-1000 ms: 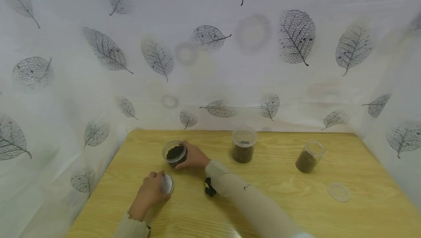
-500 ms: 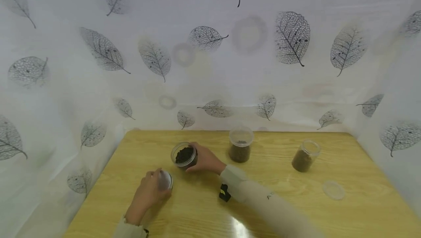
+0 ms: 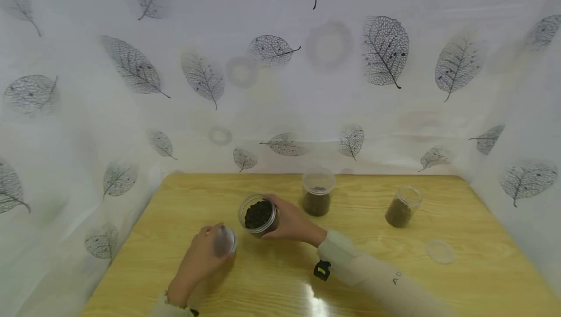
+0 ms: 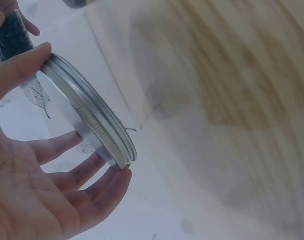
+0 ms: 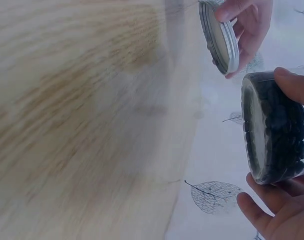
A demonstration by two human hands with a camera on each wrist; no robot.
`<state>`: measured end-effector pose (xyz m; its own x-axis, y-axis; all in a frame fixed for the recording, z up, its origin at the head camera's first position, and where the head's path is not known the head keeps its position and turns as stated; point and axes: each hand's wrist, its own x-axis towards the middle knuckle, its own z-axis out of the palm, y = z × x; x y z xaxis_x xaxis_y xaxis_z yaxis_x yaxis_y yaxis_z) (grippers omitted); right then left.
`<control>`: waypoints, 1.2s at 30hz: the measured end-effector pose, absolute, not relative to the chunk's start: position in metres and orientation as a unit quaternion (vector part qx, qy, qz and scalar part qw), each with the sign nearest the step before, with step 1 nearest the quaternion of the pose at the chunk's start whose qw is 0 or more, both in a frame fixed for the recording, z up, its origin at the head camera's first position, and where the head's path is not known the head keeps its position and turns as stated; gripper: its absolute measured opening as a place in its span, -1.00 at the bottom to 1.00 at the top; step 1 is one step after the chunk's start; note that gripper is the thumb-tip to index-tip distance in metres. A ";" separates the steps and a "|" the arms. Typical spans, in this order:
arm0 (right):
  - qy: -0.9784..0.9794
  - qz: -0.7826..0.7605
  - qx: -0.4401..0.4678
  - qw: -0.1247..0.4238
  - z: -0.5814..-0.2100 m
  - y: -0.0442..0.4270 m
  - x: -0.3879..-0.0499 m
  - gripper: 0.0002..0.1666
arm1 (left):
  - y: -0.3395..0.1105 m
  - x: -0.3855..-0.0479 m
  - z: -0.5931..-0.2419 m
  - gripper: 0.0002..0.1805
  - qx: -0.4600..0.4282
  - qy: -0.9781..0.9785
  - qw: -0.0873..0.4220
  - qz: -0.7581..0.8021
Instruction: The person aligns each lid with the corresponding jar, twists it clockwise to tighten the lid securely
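A round silver metal lid (image 3: 225, 240) is in my left hand (image 3: 197, 261), pinched at its rim between thumb and fingertips; the left wrist view shows the lid's ridged edge (image 4: 89, 112) side on. My right hand (image 3: 293, 220) grips the side of a clear open-topped jar (image 3: 258, 214), thumb on one side and fingers on the other. Dark, bean-like pieces fill much of it, plain through the wall of the jar (image 5: 282, 130) in the right wrist view. Lid and jar are apart, the lid left of and nearer me than the jar.
At the back of the wooden table (image 3: 372, 273) stands a clear jar (image 3: 316, 202) with dark contents. Another open jar (image 3: 400, 211), part full, stands to the right. In front of that lies a clear disc-shaped lid (image 3: 440, 251). A leaf-patterned sheet (image 3: 280, 98) rises behind.
My right hand has carried the jar to the right and a little nearer me. The left hand, still holding the metal lid, has shifted slightly right. The head view has turned slightly.
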<state>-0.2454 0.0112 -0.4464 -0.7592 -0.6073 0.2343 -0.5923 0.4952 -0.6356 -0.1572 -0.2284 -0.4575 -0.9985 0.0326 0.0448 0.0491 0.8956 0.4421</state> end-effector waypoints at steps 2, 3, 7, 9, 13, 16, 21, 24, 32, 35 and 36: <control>0.866 -0.360 -0.347 0.003 -0.445 0.019 -0.240 0.15 | -0.224 -0.156 -0.456 -0.11 -0.032 -0.970 0.028 -0.239; 0.866 -0.360 -0.346 0.000 -0.444 0.023 -0.238 0.14 | -0.222 -0.155 -0.455 -0.11 -0.037 -0.969 0.034 -0.244; 0.865 -0.361 -0.349 -0.019 -0.441 0.040 -0.227 0.12 | -0.214 -0.153 -0.452 -0.10 -0.056 -0.962 0.052 -0.261; 0.866 -0.359 -0.348 -0.030 -0.438 0.049 -0.221 0.11 | -0.210 -0.152 -0.450 -0.08 -0.060 -0.960 0.059 -0.269; 0.867 -0.364 -0.340 -0.039 -0.434 0.065 -0.213 0.09 | -0.200 -0.150 -0.446 -0.06 -0.067 -0.955 0.063 -0.282; 0.871 -0.364 -0.328 -0.039 -0.429 0.076 -0.209 0.09 | -0.192 -0.149 -0.443 -0.05 -0.075 -0.953 0.067 -0.286; 0.873 -0.369 -0.315 -0.042 -0.421 0.096 -0.203 0.09 | -0.181 -0.149 -0.440 -0.05 -0.089 -0.946 0.076 -0.302; 0.878 -0.361 -0.309 -0.051 -0.421 0.108 -0.200 0.08 | -0.174 -0.150 -0.440 -0.05 -0.098 -0.941 0.077 -0.315; 0.885 -0.339 -0.310 -0.078 -0.427 0.135 -0.194 0.07 | -0.154 -0.154 -0.446 -0.03 -0.120 -0.928 0.079 -0.343; 0.888 -0.332 -0.306 -0.083 -0.429 0.142 -0.190 0.08 | -0.146 -0.155 -0.449 -0.02 -0.131 -0.923 0.079 -0.353; 0.890 -0.329 -0.304 -0.083 -0.429 0.144 -0.189 0.09 | -0.144 -0.155 -0.449 -0.02 -0.136 -0.921 0.079 -0.356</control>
<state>-0.1890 0.1436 -0.4292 -0.8008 -0.4868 0.3491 -0.5967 0.5977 -0.5354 -0.1552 -0.1437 -0.4493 -0.9504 0.1941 0.2430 0.3071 0.7095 0.6343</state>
